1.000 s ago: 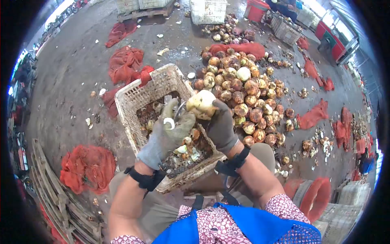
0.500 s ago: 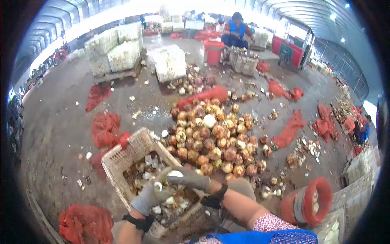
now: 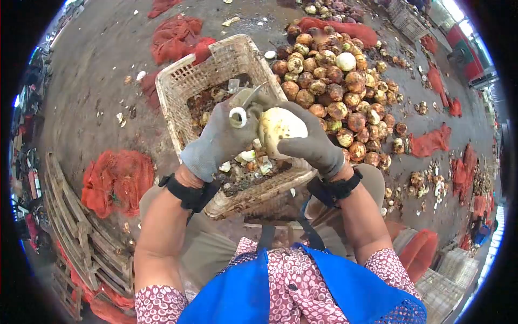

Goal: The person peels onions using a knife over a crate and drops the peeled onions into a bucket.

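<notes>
My left hand (image 3: 222, 132), in a grey work glove, is closed around a knife (image 3: 254, 95); its thin blade points up and the pale, hollow handle end shows as a ring. In my gloved right hand (image 3: 315, 141) is a large pale onion (image 3: 285, 127) with brown specks, gripped from the right with the thumb across its front. Both hands are close together above a dirty plastic crate (image 3: 175, 127). Peelings and onion scraps (image 3: 248, 156) lie inside it. My left fingers are partly hidden behind the knife handle.
A heap of brown-skinned onions (image 3: 337, 110) lies beyond the crate, to the right, with one white onion (image 3: 345, 61) on top. Red mesh bags (image 3: 118, 181) are scattered on the floor. Wooden pallets (image 3: 81, 227) stand at left, a red bucket (image 3: 421, 254) at lower right.
The view has tilted down and turned, so the crate and hands sit higher in the picture. The onion in my right hand and the knife blade now show more plainly.
</notes>
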